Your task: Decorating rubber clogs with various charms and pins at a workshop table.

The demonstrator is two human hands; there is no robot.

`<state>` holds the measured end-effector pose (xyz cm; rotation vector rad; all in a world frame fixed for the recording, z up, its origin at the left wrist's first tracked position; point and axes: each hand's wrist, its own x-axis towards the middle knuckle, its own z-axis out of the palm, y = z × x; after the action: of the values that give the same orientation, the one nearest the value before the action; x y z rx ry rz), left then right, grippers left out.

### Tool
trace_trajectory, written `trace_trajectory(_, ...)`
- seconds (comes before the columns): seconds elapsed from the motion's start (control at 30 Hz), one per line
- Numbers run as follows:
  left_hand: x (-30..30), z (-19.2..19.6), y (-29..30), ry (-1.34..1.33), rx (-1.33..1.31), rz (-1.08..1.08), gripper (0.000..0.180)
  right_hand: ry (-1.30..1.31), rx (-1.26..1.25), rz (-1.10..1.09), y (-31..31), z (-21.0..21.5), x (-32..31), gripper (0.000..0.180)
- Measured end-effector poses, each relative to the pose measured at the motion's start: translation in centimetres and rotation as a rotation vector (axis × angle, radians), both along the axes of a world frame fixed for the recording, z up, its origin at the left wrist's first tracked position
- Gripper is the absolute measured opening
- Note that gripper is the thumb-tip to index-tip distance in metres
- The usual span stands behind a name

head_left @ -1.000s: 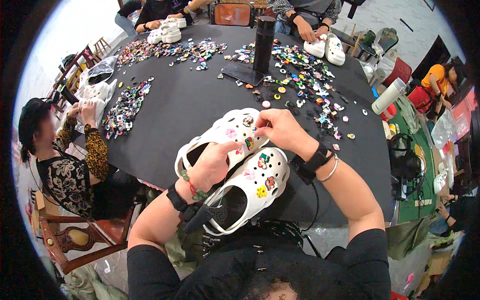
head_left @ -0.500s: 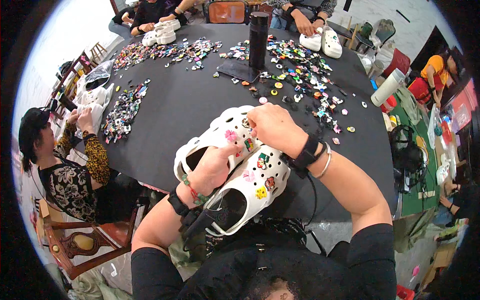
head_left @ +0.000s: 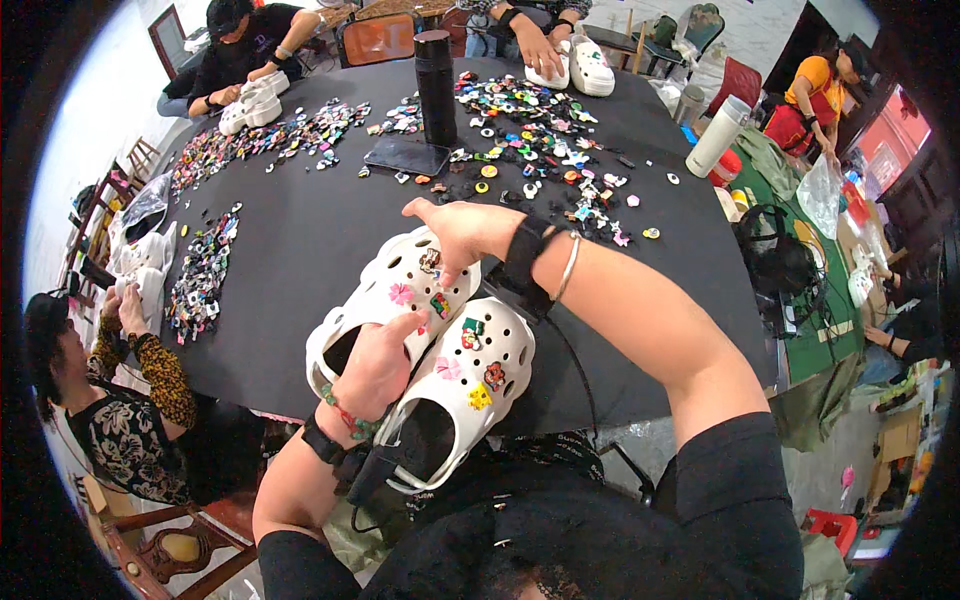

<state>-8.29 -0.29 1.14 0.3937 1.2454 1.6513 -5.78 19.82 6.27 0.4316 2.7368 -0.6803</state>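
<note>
A white clog (head_left: pixel 397 262) dotted with charms tilts up in my left hand (head_left: pixel 378 365), whose fingers reach into its foot opening while the thumb lies along its side. On its holed upper are a pink flower charm (head_left: pixel 401 293), a small green and red charm (head_left: pixel 440 304) and a brown and white charm (head_left: pixel 429 260). My right hand (head_left: pixel 465 235) is spread over the toe, thumb beside the brown and white charm, fingers pointing left. Against it on the right leans a second white clog (head_left: pixel 505 345) with green, pink, brown-red and yellow charms.
Several heaps of loose charms (head_left: pixel 270 145) lie on the black table (head_left: pixel 290 240). A dark bottle (head_left: pixel 436 90) stands behind a phone (head_left: pixel 406 157). Co-workers sit around the table with white clogs (head_left: pixel 592 68). To the right are a white flask (head_left: pixel 717 137) and a green surface (head_left: pixel 840 330).
The head view has shifted, moving the scene leftward. My right hand has gone from closed fingers at the toe charm to spread fingers, uncovering the brown and white charm. My left hand keeps its hold.
</note>
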Motion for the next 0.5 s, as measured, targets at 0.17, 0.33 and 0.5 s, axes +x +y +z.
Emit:
trace_trajectory(0.17, 0.4, 0.1, -0.1, 0.142, -0.073, -0.044, 0.024, -0.135, 0.053, 0.083, 0.7, -1.1, -1.6, 0.115)
trace_trajectory(0.33, 0.6, -1.0, -0.4, 0.115, -0.046, -0.009, 0.025, -0.145, 0.114, 0.133, 0.0, -1.8, -1.7, 0.116)
trace_trajectory(0.5, 0.8, -0.8, 0.3, -0.047, 0.015, 0.056, 0.043, -0.083, 0.061, 0.022, -1.5, -0.5, 0.4, 0.114)
